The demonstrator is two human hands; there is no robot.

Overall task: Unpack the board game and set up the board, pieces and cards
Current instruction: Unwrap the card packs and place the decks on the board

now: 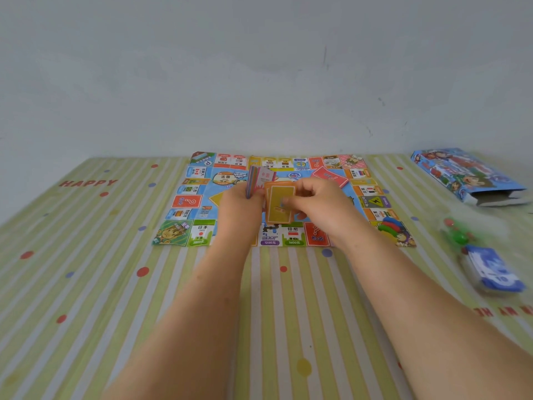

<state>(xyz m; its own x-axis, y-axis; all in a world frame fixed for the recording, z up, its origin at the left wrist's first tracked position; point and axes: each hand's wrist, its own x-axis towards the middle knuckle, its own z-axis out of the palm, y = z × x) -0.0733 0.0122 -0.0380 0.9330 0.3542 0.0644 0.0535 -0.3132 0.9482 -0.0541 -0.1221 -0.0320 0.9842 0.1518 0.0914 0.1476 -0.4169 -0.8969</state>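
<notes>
Over the board's (187,202) middle, the left hand (240,204) gripped the card stack (255,180) while the right hand (315,199) pinched orange cards (279,207): thin, light, slippery stuff, I'd say, best held by the edges.

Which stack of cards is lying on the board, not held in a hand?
The red stack, flat on the board beyond the right hand. The left hand grips the mixed stack; the right holds orange cards.

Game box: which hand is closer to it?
Right. The right hand is over the board middle, left of the game box; the left hand is farther left.
</notes>
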